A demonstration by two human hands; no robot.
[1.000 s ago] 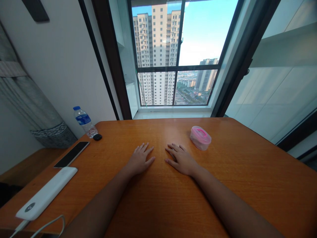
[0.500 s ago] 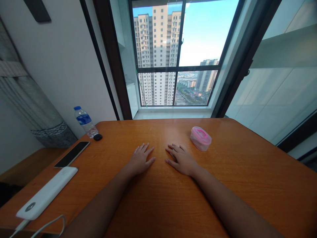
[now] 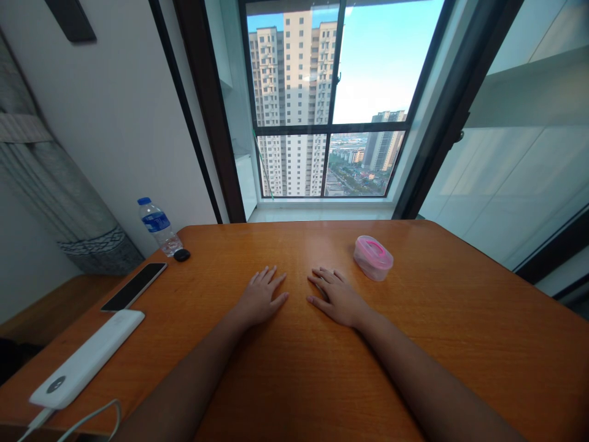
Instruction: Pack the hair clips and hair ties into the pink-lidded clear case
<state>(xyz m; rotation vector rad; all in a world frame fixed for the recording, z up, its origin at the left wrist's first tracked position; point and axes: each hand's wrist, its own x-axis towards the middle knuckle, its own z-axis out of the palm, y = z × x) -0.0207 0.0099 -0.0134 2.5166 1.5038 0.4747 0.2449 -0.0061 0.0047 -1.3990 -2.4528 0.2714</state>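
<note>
My left hand [image 3: 260, 299] rests palm down on the wooden table [image 3: 294, 380], its fingers spread and holding nothing. Opposite it, my right hand [image 3: 338, 299] also lies on the tabletop with fingers apart and nothing in them. A gap of bare wood separates the two hands. Just beyond my right hand, to its right, sits a small clear plastic container [image 3: 373, 259] with a pink lid; the hand does not touch it. The lid appears to be on.
Along the table's left side are a water bottle [image 3: 159, 226] with a blue cap, a small black round object [image 3: 181, 255], a phone [image 3: 134, 286] and a white power bank [image 3: 87, 359] with a cable [image 3: 99, 410]. A window [image 3: 329, 129] stands beyond the far edge.
</note>
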